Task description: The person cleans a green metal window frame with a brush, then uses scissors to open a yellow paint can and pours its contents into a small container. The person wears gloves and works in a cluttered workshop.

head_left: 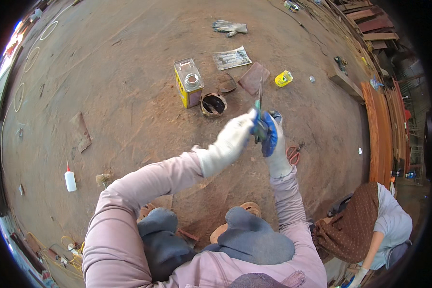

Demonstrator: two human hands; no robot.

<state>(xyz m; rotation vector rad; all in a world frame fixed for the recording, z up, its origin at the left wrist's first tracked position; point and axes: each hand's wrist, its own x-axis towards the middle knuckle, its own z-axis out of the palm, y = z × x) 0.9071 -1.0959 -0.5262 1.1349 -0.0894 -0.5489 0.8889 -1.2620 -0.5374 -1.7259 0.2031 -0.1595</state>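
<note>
Both my hands wear white gloves with blue palms and meet in front of me above the floor. My left hand (233, 139) is closed round a green-handled tool (258, 106) with a narrow, pointed metal blade aimed away from me; motion blur hides its exact kind. Against the tool's lower part, my right hand (272, 139) is closed too, its blue palm side facing left. Red-handled scissors (293, 154) lie on the floor beside my right wrist. Just beyond my hands are an open round can (213, 104) with dark contents and a reddish-brown flat sheet (254, 78).
A square yellow metal tin (188, 82) stands near the round can. A yellow can (283, 78), a printed sheet (232, 58) and a loose glove (229, 27) lie farther off. At left is a white squeeze bottle (70, 179). Another person (365, 223) bends at lower right, near wooden boards (375, 134).
</note>
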